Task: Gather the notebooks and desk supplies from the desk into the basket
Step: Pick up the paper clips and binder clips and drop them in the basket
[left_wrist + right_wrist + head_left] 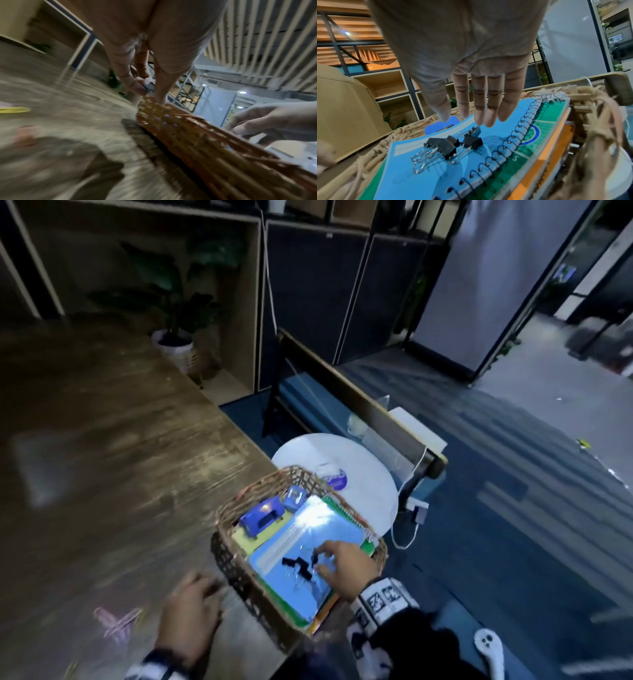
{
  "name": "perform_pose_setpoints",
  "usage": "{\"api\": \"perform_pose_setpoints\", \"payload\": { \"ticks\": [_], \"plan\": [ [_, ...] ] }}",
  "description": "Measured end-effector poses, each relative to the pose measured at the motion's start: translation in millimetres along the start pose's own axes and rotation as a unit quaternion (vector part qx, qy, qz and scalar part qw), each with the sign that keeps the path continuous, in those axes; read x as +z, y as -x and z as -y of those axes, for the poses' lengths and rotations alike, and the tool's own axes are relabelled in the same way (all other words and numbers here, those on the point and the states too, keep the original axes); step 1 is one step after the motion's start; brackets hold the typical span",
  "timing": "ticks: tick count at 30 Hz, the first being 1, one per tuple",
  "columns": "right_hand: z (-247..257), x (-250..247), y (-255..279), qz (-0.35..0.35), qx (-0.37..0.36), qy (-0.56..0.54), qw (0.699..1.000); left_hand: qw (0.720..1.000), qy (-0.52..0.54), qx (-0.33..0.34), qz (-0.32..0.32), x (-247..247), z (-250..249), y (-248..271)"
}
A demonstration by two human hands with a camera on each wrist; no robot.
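The wicker basket (236, 570) sits at the near right corner of the table (102, 440) and already holds most of the load: a stack of notebooks, the blue spiral notebook (436, 162) on top of a green one (544, 142) and an orange one (544, 175), with a blue hole punch (262, 517) and a small blue box (294, 497) at the far end. Several black binder clips (452, 146) lie loose on the blue cover. The right hand (344, 571) hovers just above them, fingers straight and spread, holding nothing.

By my reckoning the job is nearly finished. What is left looks like the pink clips (116, 623) on the table at the near left, and a yellow item (14, 109) that only the left wrist view shows.

That view also shows what the head camera blurs: the left hand (150, 56), beside the basket's left wall, pinches a small bluish-grey object (148, 86) between thumb and fingertips; what it is I cannot tell. The right wrist view alone shows the clips and the notebook layers clearly.
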State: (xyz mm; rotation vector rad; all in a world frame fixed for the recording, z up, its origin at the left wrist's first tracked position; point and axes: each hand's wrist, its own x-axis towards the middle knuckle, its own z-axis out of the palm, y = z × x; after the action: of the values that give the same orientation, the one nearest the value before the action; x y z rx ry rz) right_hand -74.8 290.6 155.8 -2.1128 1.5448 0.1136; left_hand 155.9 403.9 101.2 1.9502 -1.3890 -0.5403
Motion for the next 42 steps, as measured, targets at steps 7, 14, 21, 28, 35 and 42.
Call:
{"api": "perform_pose_setpoints", "payload": {
  "ticks": [7,14,21,28,35,42],
  "plan": [
    [-1.6,8.8,-3.6,-0.006,0.005,-0.017,1.000,0.985,0.058,0.020,0.159,33.4,-69.9,-24.0],
    [-22.6,-3.3,-14.6,-0.070,0.038,-0.016,0.997,0.998,0.025,-0.028,0.050,1.2,-37.1,-15.6],
    [-51.8,-14.0,-37.4,-0.050,0.215,0.080,0.972,0.973,-0.052,-0.202,-0.101,-69.8,52.5,24.2],
    [-16.5,-4.7,-55.8,-0.068,0.168,0.096,0.979,0.948,-0.063,-0.272,-0.149,-86.9,82.7,57.5],
    [21.8,12.1,-71.7,-0.044,0.134,0.107,0.984,0.922,-0.062,-0.332,-0.188,-101.3,115.7,91.8],
    [103.9,8.9,-45.2,-0.097,-0.007,0.173,0.980,0.924,-0.087,-0.345,-0.141,-92.8,128.9,115.0]
  ]
}}
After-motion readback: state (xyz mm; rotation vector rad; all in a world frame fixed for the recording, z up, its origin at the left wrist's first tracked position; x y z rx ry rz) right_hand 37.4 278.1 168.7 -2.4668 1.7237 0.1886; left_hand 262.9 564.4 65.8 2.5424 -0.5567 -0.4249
